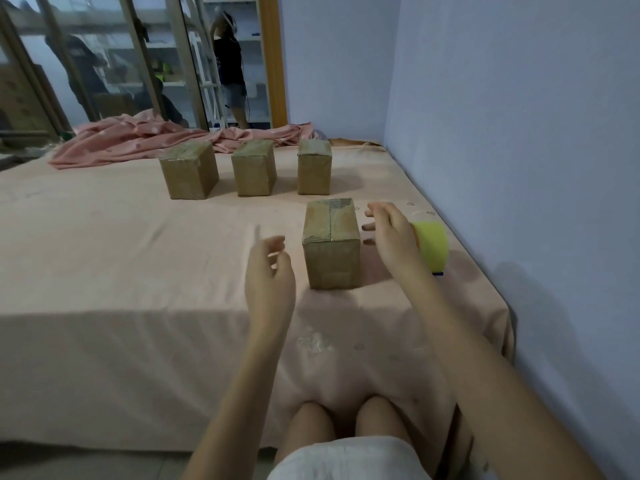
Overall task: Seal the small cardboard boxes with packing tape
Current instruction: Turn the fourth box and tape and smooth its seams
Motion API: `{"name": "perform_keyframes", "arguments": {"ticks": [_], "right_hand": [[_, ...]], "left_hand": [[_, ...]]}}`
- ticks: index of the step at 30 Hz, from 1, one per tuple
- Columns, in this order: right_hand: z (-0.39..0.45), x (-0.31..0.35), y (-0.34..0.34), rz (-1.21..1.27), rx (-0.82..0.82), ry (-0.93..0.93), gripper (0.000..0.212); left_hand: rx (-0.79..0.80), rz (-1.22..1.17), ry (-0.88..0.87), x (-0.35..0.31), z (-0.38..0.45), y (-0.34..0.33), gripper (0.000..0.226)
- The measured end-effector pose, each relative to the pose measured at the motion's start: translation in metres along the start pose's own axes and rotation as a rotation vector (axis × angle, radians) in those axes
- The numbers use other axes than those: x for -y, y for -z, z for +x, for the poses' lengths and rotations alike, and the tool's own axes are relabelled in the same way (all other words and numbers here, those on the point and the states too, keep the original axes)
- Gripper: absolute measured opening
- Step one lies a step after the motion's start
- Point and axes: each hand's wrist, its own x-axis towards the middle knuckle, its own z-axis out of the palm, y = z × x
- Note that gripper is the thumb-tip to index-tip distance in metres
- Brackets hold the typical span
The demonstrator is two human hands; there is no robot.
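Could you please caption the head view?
Both open hands, left and right, flank a cardboard box; tape roll beside.

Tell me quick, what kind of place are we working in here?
Probably a bedroom used for packing: the boxes sit on a bed under a peach sheet, a pink polka-dot blanket lies crumpled at its far edge, and a mirror behind reflects shelving.

A peach-pink sheet [104, 258] covers the bed and hangs over its near edge toward the pale floor [86, 462]. At the far side of the bed lies a crumpled pink blanket with pale dots [138, 140], stretching along the back edge. Behind it stands a glass sliding door with a metal frame [114, 57], edged on the right by an orange-yellow jamb [273, 57]. In the glass, blurred figures and shelving show. A plain lavender-blue wall [502, 116] runs along the right side and the far corner.
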Motion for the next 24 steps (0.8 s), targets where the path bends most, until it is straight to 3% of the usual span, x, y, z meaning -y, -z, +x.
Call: {"name": "perform_keyframes", "arguments": {"ticks": [2, 5, 9, 12, 14, 16, 20, 24], "right_hand": [[0.018, 0.005, -0.009, 0.042, 0.000, -0.095, 0.030], [0.033, 0.009, -0.025, 0.227, 0.079, -0.355, 0.045], [0.027, -0.001, -0.035, 0.299, 0.181, -0.501, 0.039], [0.014, -0.005, -0.031, 0.256, 0.127, -0.388, 0.036], [-0.003, -0.007, -0.022, 0.264, 0.083, -0.267, 0.028], [-0.030, -0.008, -0.014, 0.284, 0.027, -0.110, 0.033], [-0.093, -0.007, -0.015, 0.078, -0.032, 0.234, 0.049], [-0.129, -0.021, -0.031, -0.315, 0.034, 0.356, 0.060]], "left_hand": [[0.026, 0.012, -0.063, 0.001, -0.025, -0.006, 0.028], [0.238, 0.058, -0.067, -0.001, -0.051, -0.024, 0.041], [0.307, 0.206, 0.025, -0.007, -0.051, -0.042, 0.066], [0.202, 0.170, 0.017, -0.008, -0.032, -0.036, 0.066], [0.112, 0.042, -0.049, -0.009, -0.009, -0.027, 0.053], [0.081, -0.096, 0.040, -0.010, 0.019, -0.021, 0.031], [0.202, -0.360, 0.382, -0.007, 0.077, -0.019, 0.029], [0.434, -0.419, 0.491, 0.000, 0.104, -0.042, 0.034]]}}
